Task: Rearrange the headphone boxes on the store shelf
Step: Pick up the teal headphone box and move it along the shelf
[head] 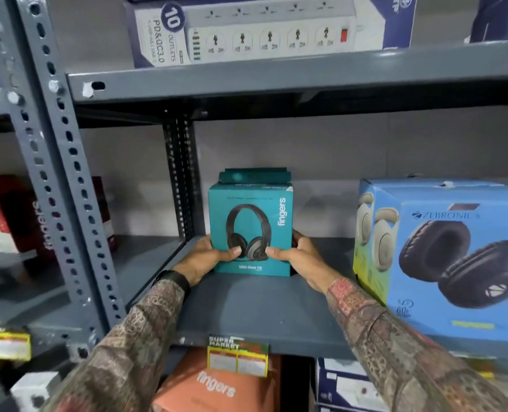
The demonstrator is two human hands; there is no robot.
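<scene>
A teal "fingers" headphone box (pixel 251 215) stands upright on the grey metal shelf (pixel 255 319), toward the back. My left hand (pixel 208 257) grips its lower left side with the thumb across the front. On the lower right side, my right hand (pixel 297 255) holds it the same way. A second teal box (pixel 254 174) shows just behind and above it. A large light-blue Zebronics headphone box (pixel 455 257) stands on the same shelf at the right, apart from the teal one.
A slotted grey upright post (pixel 65 185) stands to the left. A power strip box (pixel 258 28) lies on the upper shelf. An orange "fingers" box (pixel 214 385) sits below, behind a yellow price tag (pixel 237 359). Dark red boxes (pixel 6 215) fill the neighbouring left shelf.
</scene>
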